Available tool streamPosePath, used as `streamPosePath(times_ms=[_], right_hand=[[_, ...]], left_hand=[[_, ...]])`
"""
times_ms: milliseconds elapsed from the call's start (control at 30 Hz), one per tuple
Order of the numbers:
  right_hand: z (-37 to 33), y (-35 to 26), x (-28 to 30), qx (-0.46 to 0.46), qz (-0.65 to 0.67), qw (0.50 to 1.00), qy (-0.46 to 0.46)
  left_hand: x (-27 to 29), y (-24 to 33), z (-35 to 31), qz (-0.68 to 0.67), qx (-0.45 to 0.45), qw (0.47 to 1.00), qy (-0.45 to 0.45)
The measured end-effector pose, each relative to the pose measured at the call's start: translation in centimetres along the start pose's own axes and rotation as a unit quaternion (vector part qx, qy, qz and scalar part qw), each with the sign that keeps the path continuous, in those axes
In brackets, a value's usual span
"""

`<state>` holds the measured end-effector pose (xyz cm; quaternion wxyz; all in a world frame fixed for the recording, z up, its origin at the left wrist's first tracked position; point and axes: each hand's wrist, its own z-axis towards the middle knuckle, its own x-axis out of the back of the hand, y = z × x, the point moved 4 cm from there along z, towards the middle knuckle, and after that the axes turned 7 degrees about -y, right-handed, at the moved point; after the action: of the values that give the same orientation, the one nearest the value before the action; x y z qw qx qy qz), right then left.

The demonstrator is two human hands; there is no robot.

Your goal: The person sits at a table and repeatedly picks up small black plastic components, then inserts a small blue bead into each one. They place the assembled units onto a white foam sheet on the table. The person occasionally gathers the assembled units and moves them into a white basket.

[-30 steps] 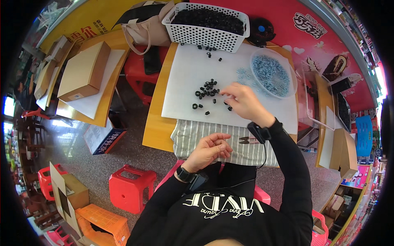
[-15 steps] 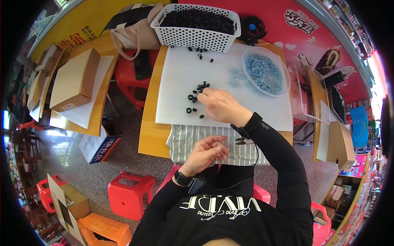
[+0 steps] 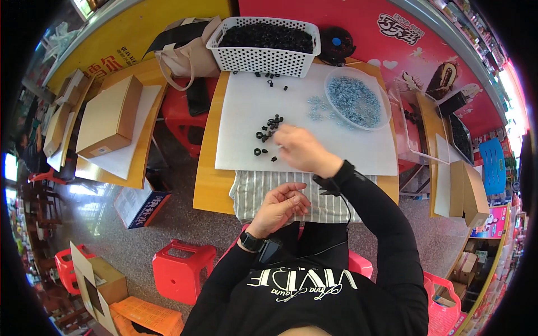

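Observation:
My right hand (image 3: 302, 148) is over the white sheet (image 3: 238, 120), just right of a loose cluster of small black ring-shaped parts (image 3: 274, 121). Its fingers are drawn together, slightly blurred; anything between the fingertips is too small to make out. More black parts (image 3: 258, 152) lie toward the sheet's near edge. Lower down, my left hand (image 3: 277, 208) hovers above a striped cloth (image 3: 246, 193), fingers loosely bent and apart, with nothing visible in them. At the sheet's right, a round clear tray (image 3: 385, 115) holds many small light-blue pieces.
A white perforated basket (image 3: 263, 60) full of black parts stands at the back, with a black round fan-like object (image 3: 337, 43) beside it. Blue pieces (image 3: 318, 109) are scattered left of the tray. A cardboard box (image 3: 109, 116) sits on the left table; a red stool (image 3: 182, 271) stands below.
My right hand has drawn slightly away from the black cluster, and its fingers are more blurred. The left hand keeps nearly the same pose. The whole view has shifted a little.

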<state>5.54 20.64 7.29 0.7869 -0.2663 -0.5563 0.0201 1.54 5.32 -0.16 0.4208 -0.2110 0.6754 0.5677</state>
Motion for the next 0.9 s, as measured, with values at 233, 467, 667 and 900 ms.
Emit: streamPosePath(times_ms=[233,467,667,900], right_hand=[[-7.7,-0.9,1.0,-0.302,0.484,0.803,-0.174],[-10.1,-3.0,0.6,-0.304,0.496,0.807,-0.104],[-7.0,1.3,4.3,-0.172,0.091,0.981,-0.007],[-3.5,8.9,3.8,-0.190,-0.063,0.977,0.073]], left_hand=[[-1.4,-0.6,-0.3,0.080,-0.072,0.986,0.124],[-3.1,-0.3,-0.4,0.191,-0.105,0.953,0.209],[-1.5,-0.1,0.1,0.182,-0.085,0.961,0.191],[-0.8,-0.7,0.3,0.202,-0.054,0.959,0.192]])
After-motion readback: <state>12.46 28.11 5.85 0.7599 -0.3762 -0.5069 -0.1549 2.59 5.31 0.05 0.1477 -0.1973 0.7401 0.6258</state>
